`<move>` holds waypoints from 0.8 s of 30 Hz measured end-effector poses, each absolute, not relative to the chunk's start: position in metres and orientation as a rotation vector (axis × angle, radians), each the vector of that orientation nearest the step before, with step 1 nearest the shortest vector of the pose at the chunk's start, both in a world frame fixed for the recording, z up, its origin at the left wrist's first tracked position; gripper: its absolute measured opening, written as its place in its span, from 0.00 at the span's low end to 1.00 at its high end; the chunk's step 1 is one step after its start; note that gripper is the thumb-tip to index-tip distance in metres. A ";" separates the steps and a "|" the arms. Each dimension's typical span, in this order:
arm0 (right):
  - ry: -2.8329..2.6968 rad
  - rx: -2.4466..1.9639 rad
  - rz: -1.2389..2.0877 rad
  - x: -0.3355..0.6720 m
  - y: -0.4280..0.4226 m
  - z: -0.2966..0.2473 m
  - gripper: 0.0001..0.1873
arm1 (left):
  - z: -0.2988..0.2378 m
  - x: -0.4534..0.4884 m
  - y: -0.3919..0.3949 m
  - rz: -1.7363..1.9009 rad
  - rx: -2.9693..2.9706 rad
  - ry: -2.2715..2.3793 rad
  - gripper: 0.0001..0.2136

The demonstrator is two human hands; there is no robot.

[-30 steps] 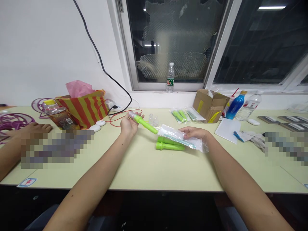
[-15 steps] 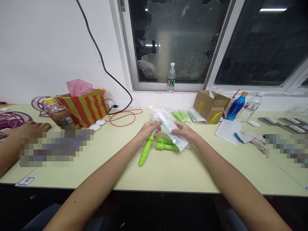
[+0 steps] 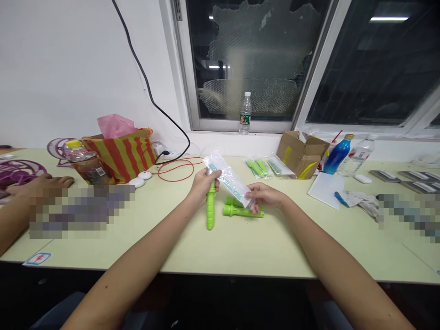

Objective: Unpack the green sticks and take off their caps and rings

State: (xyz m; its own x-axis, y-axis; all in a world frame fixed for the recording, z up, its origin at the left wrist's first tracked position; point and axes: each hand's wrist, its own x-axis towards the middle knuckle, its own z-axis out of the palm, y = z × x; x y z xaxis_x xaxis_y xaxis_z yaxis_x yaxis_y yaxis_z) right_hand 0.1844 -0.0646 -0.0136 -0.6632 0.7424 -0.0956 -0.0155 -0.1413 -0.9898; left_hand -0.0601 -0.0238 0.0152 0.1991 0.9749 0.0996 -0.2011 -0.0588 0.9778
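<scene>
My left hand (image 3: 202, 184) is closed around the top of a green plastic handle (image 3: 210, 211) that hangs down toward the table, and its fingers also touch one end of a clear plastic packet (image 3: 227, 178). My right hand (image 3: 264, 197) pinches the packet's lower end. The packet holds a pale green strip and stretches slanted between both hands. Two more green handles (image 3: 241, 211) lie on the pale green table (image 3: 240, 247) just under my right hand.
A striped bag (image 3: 120, 153), a capped bottle (image 3: 84, 162), a red cord (image 3: 178, 167) and white pebbles lie to the left. Packets of green parts (image 3: 264, 166), a cardboard box (image 3: 299, 153), a blue bottle (image 3: 338, 153) and paper lie right. Another person's arm (image 3: 20, 201) rests far left.
My left hand brought the green handle in from the far left and swung it to hang downward. My right hand lifted the packet off the table, and both hands now hold it between them.
</scene>
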 end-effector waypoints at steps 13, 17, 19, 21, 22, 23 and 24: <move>-1.514 -0.899 1.786 0.197 -0.059 -0.020 0.22 | 0.017 -0.059 -0.023 1.301 1.230 0.784 0.16; -1.497 -0.916 1.752 0.200 -0.057 -0.022 0.22 | 0.017 -0.058 -0.024 1.327 1.225 0.796 0.16; -1.495 -0.923 1.733 0.201 -0.056 -0.023 0.22 | 0.017 -0.058 -0.023 1.340 1.225 0.806 0.15; -1.493 -0.934 1.709 0.201 -0.055 -0.023 0.22 | 0.016 -0.058 -0.023 1.346 1.227 0.813 0.15; -1.489 -0.941 1.693 0.201 -0.055 -0.022 0.22 | 0.016 -0.058 -0.023 1.347 1.226 0.816 0.15; -1.482 -0.950 1.676 0.201 -0.055 -0.021 0.21 | 0.016 -0.058 -0.023 1.348 1.224 0.819 0.15; -1.473 -0.961 1.659 0.201 -0.056 -0.020 0.21 | 0.016 -0.058 -0.023 1.352 1.221 0.821 0.15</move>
State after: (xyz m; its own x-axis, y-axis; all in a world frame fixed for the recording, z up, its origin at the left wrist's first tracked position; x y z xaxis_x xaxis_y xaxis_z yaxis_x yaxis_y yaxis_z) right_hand 0.2007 -0.0556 -0.0200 -0.4727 0.8782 -0.0735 -0.0310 -0.1000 -0.9945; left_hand -0.0576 -0.0227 0.0161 0.1132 0.9709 0.2111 -0.2604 -0.1760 0.9493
